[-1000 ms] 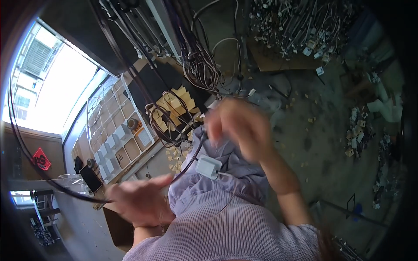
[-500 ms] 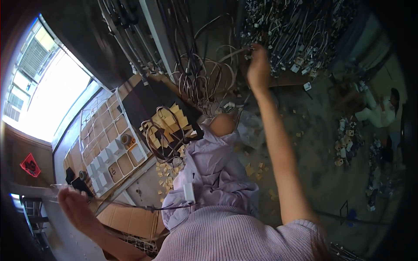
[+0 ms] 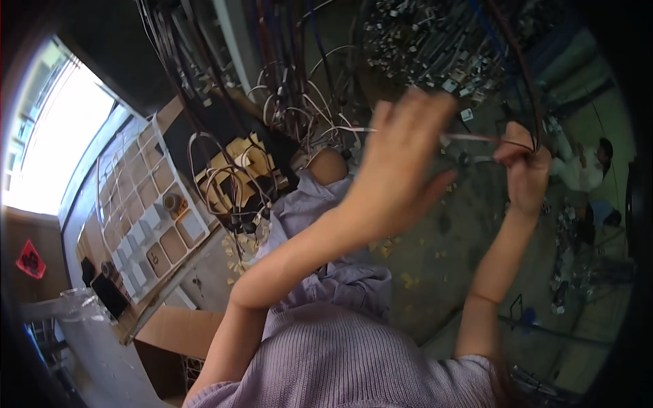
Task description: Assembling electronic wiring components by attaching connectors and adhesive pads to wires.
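Observation:
My left hand (image 3: 405,160) reaches across in front of me, its fingers stretched out and apart, blurred by motion. Passing behind it is a thin reddish-white cable (image 3: 469,137), so whether the palm touches that cable is hidden. To the right, my right hand (image 3: 524,166) is raised with its fingers closed on the cable; dark strands hang down to it from above. Over the dark board, a looped bundle of dark cables (image 3: 235,190) lies across yellow tags (image 3: 228,166). My lap is covered by light purple cloth (image 3: 299,211).
A white grid rack (image 3: 136,177) holding white boxes stands at the left, above an open cardboard box (image 3: 180,333). Many cables (image 3: 286,81) hang ahead beside a metal post (image 3: 235,41). A heap of cables (image 3: 442,61) lies far right, and another person (image 3: 585,166) is beyond.
My left hand has swung from the far left across to the centre right. My right hand has moved right and lower, closed on the cable. The white connector on my lap is out of sight.

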A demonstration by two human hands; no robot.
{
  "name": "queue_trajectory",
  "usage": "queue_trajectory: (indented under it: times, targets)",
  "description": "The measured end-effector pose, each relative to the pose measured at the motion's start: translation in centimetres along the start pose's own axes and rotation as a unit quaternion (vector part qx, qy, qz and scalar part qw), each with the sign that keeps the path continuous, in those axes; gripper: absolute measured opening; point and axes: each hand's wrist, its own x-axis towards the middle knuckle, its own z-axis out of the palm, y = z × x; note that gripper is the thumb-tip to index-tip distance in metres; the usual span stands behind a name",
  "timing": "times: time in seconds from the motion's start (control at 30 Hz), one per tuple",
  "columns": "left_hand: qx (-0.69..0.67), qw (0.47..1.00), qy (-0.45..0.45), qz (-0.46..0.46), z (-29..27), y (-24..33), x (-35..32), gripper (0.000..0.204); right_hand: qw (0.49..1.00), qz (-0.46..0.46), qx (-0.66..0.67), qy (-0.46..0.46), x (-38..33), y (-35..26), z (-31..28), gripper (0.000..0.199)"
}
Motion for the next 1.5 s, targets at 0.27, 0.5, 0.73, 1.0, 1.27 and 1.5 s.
queue_trajectory:
  times: [0.27,0.5,0.73,1.0,1.27,1.5]
  targets:
    - [-0.2,0.91,-0.271,-0.241,-2.2,2.3,-12.6,0.021,0.92,0.112,0.07,0.369,1.0,7.2,-10.9,0.039]
    - [-0.003,0.908,-0.155,-0.39,-9.6,1.5,-20.2,0.008,0.807,-0.129,-0.405,0.409,2.1,4.5,-5.6,0.044]
    - [0.12,0.95,-0.186,-0.22,-10.2,2.6,-19.5,0.018,0.887,-0.062,-0.064,-0.453,-3.7,-3.6,22.4,0.059]
    - [0.256,0.863,0.225,-0.373,-27.4,-1.8,-21.5,0.018,0.842,0.052,0.258,-0.47,-0.5,-6.4,31.8,0.013]
    - [0.53,0.766,0.052,-0.358,-36.9,-13.8,-27.6,0.03,0.896,-0.107,-0.164,-0.397,7.8,-6.7,55.7,0.054]
    - [0.537,0.737,0.086,-0.401,-35.1,-13.1,-27.8,0.03,0.918,-0.115,-0.052,-0.375,5.5,-3.5,56.7,0.057]
